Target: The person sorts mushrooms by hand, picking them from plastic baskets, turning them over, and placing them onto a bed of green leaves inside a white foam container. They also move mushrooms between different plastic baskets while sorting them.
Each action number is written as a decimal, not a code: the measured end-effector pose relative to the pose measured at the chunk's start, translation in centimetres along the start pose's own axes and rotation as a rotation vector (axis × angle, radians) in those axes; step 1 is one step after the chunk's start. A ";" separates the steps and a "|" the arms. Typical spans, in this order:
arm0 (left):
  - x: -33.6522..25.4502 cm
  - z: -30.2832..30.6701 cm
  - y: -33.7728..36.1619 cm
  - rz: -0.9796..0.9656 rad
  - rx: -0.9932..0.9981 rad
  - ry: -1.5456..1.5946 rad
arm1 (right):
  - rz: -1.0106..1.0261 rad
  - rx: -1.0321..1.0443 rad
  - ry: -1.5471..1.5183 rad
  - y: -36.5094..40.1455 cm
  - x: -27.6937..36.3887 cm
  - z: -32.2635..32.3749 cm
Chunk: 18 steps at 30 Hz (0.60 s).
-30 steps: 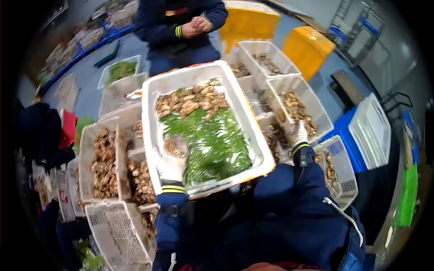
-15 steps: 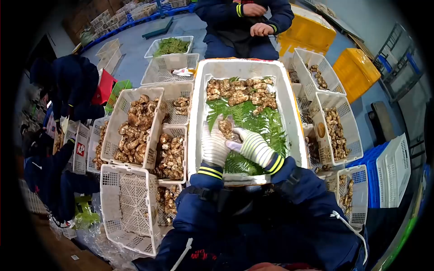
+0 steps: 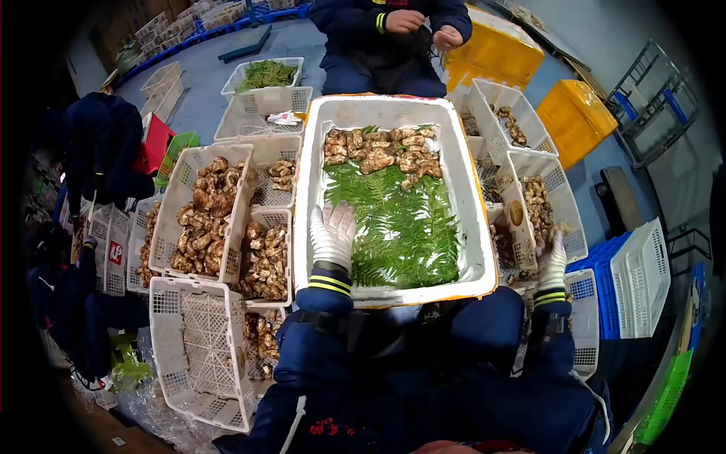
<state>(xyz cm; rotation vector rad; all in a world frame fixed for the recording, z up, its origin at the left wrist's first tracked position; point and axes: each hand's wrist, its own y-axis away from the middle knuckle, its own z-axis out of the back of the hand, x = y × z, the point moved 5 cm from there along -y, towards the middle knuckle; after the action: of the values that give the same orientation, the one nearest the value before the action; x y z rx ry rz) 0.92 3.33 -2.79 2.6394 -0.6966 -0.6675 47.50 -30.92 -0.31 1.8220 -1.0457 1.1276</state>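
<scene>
Now, left hand (image 3: 333, 233) spread flat on ferns (image 3: 404, 227), right hand (image 3: 552, 261) at mushroom basket (image 3: 569, 212), grip unclear.

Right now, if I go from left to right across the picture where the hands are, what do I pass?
You pass a big basket of mushrooms → small basket of mushrooms → left hand → fern leaves → right hand → white crate.

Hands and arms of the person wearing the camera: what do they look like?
The left hand and right hand both wear white knitted gloves. The sleeves are dark navy, each cuff ringed by yellow stripes. A white cord hangs by the left sleeve.
</scene>
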 end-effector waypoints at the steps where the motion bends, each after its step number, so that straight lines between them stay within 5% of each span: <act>1: 0.3 0.2 -0.1 0.019 0.002 -0.020 | -0.038 -0.093 -0.064 1.8 0.9 3.1; 3: 0.6 0.2 0.0 0.043 -0.041 -0.092 | -0.046 -0.190 -0.031 -3.3 -3.3 19.9; 5: 0.9 0.6 -0.1 0.042 -0.021 -0.123 | -0.132 -0.495 -0.157 -2.7 -5.3 29.0; 8: 1.2 1.2 -0.4 0.062 -0.037 -0.156 | -0.107 -0.740 -0.098 0.3 -4.0 28.8; 11: 1.3 0.4 0.2 0.040 -0.064 -0.213 | -0.094 -0.430 -0.060 -3.8 -2.6 20.0; 15: 1.5 0.9 -0.4 0.057 -0.029 -0.161 | 0.119 0.108 0.315 -2.7 1.7 -7.9; 17: 1.5 -0.8 0.9 0.070 -0.037 -0.128 | 0.215 0.495 0.505 -5.9 -2.1 -17.5; 18: 1.5 -1.2 0.9 0.082 -0.089 -0.149 | 0.303 0.519 0.709 -0.6 -0.6 -24.5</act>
<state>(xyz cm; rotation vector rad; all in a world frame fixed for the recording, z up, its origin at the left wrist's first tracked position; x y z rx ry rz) 2.32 2.02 -1.88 2.4848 -0.7937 -0.8580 39.93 -8.88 7.39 1.4253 -0.6378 2.1804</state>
